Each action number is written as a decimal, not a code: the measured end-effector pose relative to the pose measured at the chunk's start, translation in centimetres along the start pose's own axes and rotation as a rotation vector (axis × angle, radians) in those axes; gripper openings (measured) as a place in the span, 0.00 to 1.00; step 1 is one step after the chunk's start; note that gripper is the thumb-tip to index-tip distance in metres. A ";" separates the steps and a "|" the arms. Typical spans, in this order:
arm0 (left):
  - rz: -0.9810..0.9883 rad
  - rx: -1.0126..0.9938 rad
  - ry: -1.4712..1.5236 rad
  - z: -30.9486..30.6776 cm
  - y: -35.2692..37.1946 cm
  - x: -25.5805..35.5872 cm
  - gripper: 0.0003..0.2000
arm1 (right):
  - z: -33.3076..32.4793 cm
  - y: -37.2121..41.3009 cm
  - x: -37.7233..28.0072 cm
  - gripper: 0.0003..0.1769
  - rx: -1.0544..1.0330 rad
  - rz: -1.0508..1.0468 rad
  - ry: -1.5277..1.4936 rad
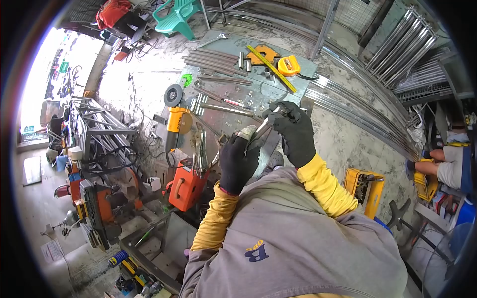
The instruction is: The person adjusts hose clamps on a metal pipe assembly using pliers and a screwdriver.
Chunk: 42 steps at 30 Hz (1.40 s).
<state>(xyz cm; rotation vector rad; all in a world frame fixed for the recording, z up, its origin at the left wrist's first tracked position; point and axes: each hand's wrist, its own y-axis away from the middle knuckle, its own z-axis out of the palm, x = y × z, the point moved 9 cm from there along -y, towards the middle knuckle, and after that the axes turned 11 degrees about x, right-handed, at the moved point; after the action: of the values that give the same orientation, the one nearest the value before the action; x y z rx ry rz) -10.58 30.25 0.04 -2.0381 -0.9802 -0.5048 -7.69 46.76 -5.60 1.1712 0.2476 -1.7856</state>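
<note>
My left hand (240, 161), in a black glove, is closed round the lower end of a short metal piece (262, 128). The black-gloved right hand (294, 130) grips its upper end, fingers bent round it. The piece slants between both hands over the near edge of the metal worktable (218, 42). Just beyond lie a metal tube (227, 109) and a red-and-white marker (236, 103). Locking pliers (201, 149) are left of my left hand. Farther off are a yellow tape measure (288, 65) and its extended blade (272, 69).
An angle grinder (175, 119) lies at the table's left, above a red machine (188, 187). Long metal tubes (357, 116) run along the floor at right. A yellow crate (364, 191) stands right of me. Another person's bare legs (431, 169) show at far right.
</note>
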 end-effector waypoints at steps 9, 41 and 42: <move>-0.171 -0.038 0.111 0.8 0.9 -2.0 0.20 | 1.7 1.6 -0.6 0.16 -0.035 0.028 0.107; -0.091 0.077 0.240 -0.8 0.4 -0.7 0.20 | 6.2 4.7 -4.2 0.28 -0.464 -0.530 0.400; -0.095 0.078 0.228 -0.8 0.4 -0.6 0.20 | 6.3 4.9 -4.3 0.29 -0.485 -0.548 0.412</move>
<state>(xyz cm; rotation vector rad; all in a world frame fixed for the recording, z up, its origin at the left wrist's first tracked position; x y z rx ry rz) -10.70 29.20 -0.08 -1.8247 -0.9452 -0.7213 -7.25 42.99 2.61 1.1608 1.2727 -1.7607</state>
